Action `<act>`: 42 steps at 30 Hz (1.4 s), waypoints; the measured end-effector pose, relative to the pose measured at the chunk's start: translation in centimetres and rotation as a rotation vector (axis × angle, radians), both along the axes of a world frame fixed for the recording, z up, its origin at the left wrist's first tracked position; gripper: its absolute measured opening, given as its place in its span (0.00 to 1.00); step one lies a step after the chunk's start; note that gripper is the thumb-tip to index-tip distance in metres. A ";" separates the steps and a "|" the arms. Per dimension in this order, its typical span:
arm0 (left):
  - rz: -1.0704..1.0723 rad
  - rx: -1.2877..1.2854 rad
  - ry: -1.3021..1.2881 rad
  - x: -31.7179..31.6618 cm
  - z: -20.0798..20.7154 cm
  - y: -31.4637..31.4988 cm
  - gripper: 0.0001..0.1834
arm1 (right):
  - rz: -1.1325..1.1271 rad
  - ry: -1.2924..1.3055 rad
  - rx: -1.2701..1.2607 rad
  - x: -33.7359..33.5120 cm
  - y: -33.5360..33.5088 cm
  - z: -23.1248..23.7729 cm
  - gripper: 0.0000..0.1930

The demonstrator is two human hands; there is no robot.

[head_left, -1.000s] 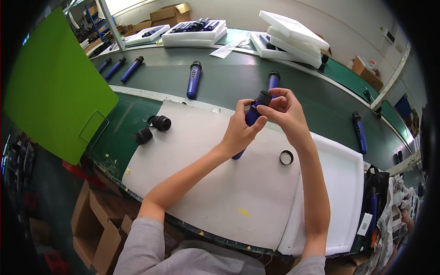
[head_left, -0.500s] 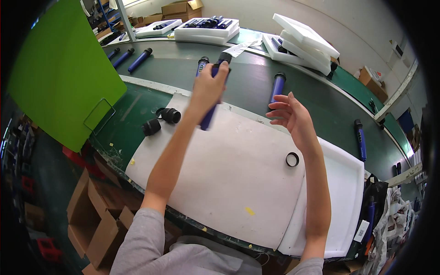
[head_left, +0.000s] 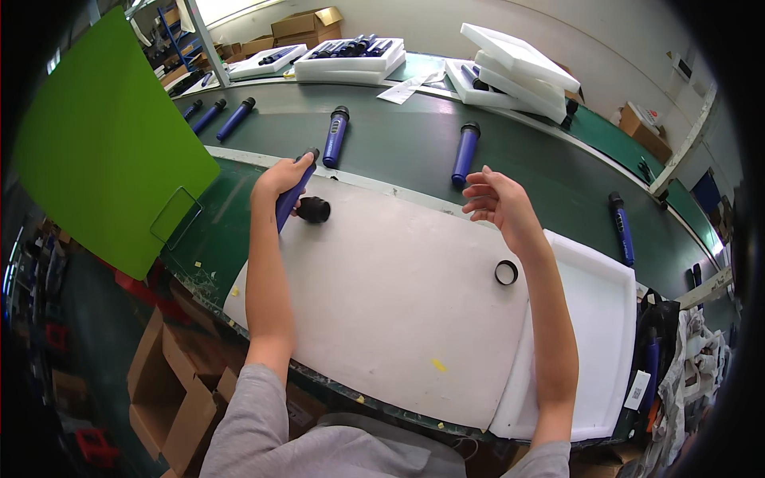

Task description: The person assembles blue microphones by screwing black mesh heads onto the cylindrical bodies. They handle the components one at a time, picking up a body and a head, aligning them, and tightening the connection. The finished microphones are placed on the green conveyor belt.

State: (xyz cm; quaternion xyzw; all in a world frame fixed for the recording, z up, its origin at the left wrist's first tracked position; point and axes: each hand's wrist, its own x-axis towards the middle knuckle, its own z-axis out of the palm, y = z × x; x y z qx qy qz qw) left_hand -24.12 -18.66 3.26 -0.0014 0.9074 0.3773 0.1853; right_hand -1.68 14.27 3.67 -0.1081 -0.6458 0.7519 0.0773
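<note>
Person's L hand [head_left: 279,179] is at the far L part of the work area w/ fingers curled round a blue tube [head_left: 293,194], which is held at a slant, black head up & away, lower end down past the wrist. Grip looks snug; some fingertips are hidden behind the tube. A black cylinder [head_left: 317,210] lies on the white sheet [head_left: 398,319] just beside those fingertips; can't tell if they touch it. R hand [head_left: 504,205] is empty, held up over the sheet's far edge, palm turned L, fingers loosely bent & slightly apart, thumb side up. Nearest to it is a belt tube [head_left: 466,155], blue w/ black head, lying on the dark green belt [head_left: 398,131] just beyond the fingertips. Another, the keyed tube [head_left: 336,139], w/ a button panel, lies on the belt nearer the L hand; 3 more are at the belt's far L, 1 at far R. Black ring [head_left: 506,272] sits on the sheet, R side, near the R forearm. White foam tray [head_left: 586,334] is along the sheet's R edge, partly under that forearm. Green panel [head_left: 111,151] stands at L, open carton [head_left: 171,390] below it.
</note>
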 end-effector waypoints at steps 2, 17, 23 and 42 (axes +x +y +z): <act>-0.078 0.110 -0.030 1.4 0.7 1.6 0.34 | 0.002 -0.033 0.096 -0.2 -0.1 -0.4 0.22; -0.589 0.739 -0.581 8.3 -3.9 14.3 0.32 | 0.376 -0.097 1.079 0.7 -3.3 -3.3 0.41; -0.577 0.804 -0.677 11.1 -6.0 16.4 0.32 | 0.334 -0.244 1.038 0.9 -0.9 -2.2 0.25; -0.750 1.039 -0.823 15.1 -6.9 17.5 0.33 | 0.131 -0.055 0.187 0.2 4.4 -3.6 0.27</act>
